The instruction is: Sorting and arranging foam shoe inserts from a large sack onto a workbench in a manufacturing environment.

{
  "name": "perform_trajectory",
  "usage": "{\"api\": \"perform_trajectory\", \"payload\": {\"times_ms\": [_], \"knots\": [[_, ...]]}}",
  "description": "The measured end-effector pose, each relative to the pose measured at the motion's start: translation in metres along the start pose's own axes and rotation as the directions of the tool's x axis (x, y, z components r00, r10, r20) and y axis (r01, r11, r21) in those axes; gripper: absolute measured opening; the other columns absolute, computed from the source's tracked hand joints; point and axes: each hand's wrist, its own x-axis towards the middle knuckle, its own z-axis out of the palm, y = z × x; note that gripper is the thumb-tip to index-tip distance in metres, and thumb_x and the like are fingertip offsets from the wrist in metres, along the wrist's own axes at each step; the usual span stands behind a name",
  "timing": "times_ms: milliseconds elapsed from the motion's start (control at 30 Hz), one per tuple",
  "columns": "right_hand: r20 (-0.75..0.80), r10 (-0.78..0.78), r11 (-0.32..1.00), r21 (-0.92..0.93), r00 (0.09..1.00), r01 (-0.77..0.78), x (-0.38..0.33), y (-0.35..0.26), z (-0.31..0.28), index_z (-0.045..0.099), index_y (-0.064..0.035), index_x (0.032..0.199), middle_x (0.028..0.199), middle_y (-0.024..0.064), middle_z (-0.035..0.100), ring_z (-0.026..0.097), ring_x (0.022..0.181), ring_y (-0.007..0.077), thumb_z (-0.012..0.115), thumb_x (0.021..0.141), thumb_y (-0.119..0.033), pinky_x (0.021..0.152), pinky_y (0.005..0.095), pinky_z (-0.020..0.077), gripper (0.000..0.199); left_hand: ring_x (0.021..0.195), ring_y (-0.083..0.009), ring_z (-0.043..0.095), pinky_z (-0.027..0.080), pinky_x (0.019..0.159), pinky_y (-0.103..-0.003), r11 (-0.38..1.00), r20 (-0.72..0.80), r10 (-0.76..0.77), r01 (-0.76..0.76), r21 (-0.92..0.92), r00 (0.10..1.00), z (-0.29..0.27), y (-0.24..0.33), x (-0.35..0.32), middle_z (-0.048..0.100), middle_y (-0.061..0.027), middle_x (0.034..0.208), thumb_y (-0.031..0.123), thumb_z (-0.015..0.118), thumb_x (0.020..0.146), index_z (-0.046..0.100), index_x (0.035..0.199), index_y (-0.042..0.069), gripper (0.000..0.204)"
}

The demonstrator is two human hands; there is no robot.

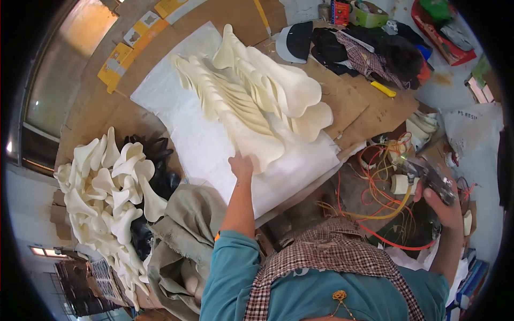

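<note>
My left hand (242, 165) is at the near end of a long row of overlapping cream moulded pieces (222, 99). Its fingers close on the edge of the nearest piece and are partly hidden there. A second row of similar cream pieces (276, 80) lies just right of it, and both rest on a white sheet (201, 155). Off to the right, my right hand (441, 206) is wrapped round a dark hand tool (435, 179). A yellow hose (388, 215) runs from the tool's metal fitting.
Loose cream pieces (110, 198) are heaped at left beside black items (160, 171) and a grey-green cloth (190, 219). Orange cords (340, 187) tangle near the tool. A cap (294, 43), clothing (369, 56) and a yellow-handled cutter (384, 89) lie on cardboard at the far right.
</note>
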Motion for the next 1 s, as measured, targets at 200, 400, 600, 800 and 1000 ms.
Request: {"api": "perform_trajectory", "payload": {"times_ms": [200, 400, 600, 800, 1000], "knots": [[-0.013, -0.2, 0.975, 0.093, 0.98, 0.201, 0.06, -0.002, -0.026, 0.038, 0.0019, 0.129, 0.08, 0.0068, 0.056, 0.053, 0.069, 0.0127, 0.064, 0.08, -0.025, 0.064, 0.0261, 0.0441, 0.062, 0.082, -0.035, 0.057, 0.046, 0.075, -0.041, 0.996, -0.061, 0.021, -0.026, -0.08, 0.998, -0.001, -0.036, 0.008, 0.056, -0.0214, 0.088, 0.023, 0.062, 0.072, 0.062, 0.104, 0.004, 0.037], [0.109, -0.054, 0.997, 0.066, 0.993, 0.047, 0.082, 0.035, -0.076, 0.038, 0.002, 0.13, 0.079, 0.0065, 0.057, 0.055, 0.069, 0.0132, 0.065, 0.077, -0.024, 0.065, 0.0278, 0.046, 0.065, 0.076, -0.0214, 0.059, 0.047, 0.067, -0.034, 0.512, 0.016, -0.158, 0.096, -0.854, 0.987, -0.075, 0.071, -0.012, 0.061, -0.0099, 0.089, 0.015, 0.064, 0.077, 0.059, 0.104, -0.002, 0.033], [0.148, -0.049, 0.981, 0.192, 0.988, 0.02, 0.106, 0.048, -0.094, 0.041, 0.0034, 0.127, 0.085, 0.0042, 0.056, 0.054, 0.076, 0.01, 0.066, 0.077, -0.019, 0.067, 0.0241, 0.0446, 0.06, 0.074, -0.0176, 0.058, 0.045, 0.065, -0.032, 0.531, 0.142, 0.127, 0.053, -0.846, 0.982, -0.063, 0.22, 0.005, 0.061, -0.0093, 0.086, 0.023, 0.067, 0.074, 0.057, 0.101, 0.0, 0.037], [0.134, -0.104, 0.984, 0.159, 0.986, 0.083, 0.104, 0.065, -0.078, 0.047, 0.0021, 0.117, 0.085, 0.0035, 0.056, 0.051, 0.078, 0.0109, 0.063, 0.078, -0.022, 0.072, 0.0256, 0.0424, 0.049, 0.094, -0.0385, 0.051, 0.039, 0.09, -0.042, 0.831, -0.172, 0.55, -0.556, 0.014, 0.817, 0.039, 0.211, 0.001, 0.059, -0.0233, 0.094, 0.028, 0.062, 0.074, 0.064, 0.083, -0.002, 0.031], [0.226, -0.062, 0.993, 0.108, 0.972, 0.038, 0.103, 0.099, -0.064, 0.05, -0.0002, 0.106, 0.084, 0.0061, 0.057, 0.053, 0.074, 0.013, 0.06, 0.083, -0.015, 0.072, 0.0271, 0.0428, 0.029, 0.091, -0.0232, 0.057, 0.043, 0.079, -0.032, 0.841, 0.329, 0.18, 0.028, -0.54, 0.927, -0.107, 0.191, -0.058, 0.062, -0.0177, 0.096, 0.028, 0.068, 0.069, 0.063, 0.1, -0.004, 0.045]]}}
